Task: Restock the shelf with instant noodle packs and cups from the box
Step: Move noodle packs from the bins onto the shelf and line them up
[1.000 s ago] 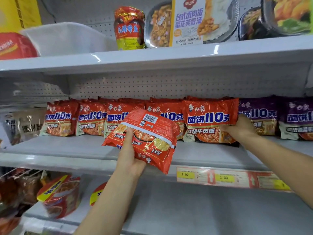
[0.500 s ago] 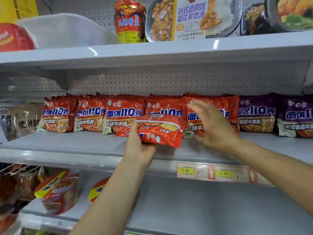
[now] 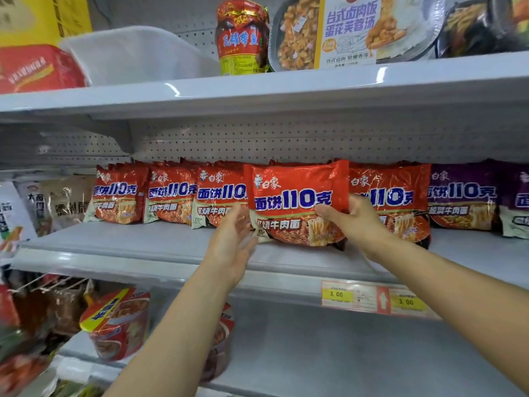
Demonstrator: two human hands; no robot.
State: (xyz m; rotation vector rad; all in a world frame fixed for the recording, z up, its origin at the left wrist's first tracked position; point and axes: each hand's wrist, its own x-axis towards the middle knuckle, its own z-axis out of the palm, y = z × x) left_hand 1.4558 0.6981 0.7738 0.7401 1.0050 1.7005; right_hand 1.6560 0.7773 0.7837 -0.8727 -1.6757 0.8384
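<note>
A red noodle pack [image 3: 294,202] stands upright on the middle shelf [image 3: 143,247], in front of a row of the same red packs [image 3: 169,193]. My right hand [image 3: 355,222] grips its right edge, thumb across the front. My left hand [image 3: 232,239] hovers at the pack's lower left corner with fingers straight and apart, holding nothing. Purple noodle packs [image 3: 461,196] continue the row to the right.
Two noodle cups [image 3: 117,322] sit on the lower shelf at left, with bare shelf to their right. Price tags [image 3: 372,299] hang on the middle shelf's edge. The top shelf holds a red jar [image 3: 243,38], meal trays [image 3: 349,30] and a white bin [image 3: 134,55].
The pack my left hand held flat was turned upright and set in front of the row. My right hand moved onto its right edge. My left hand let go.
</note>
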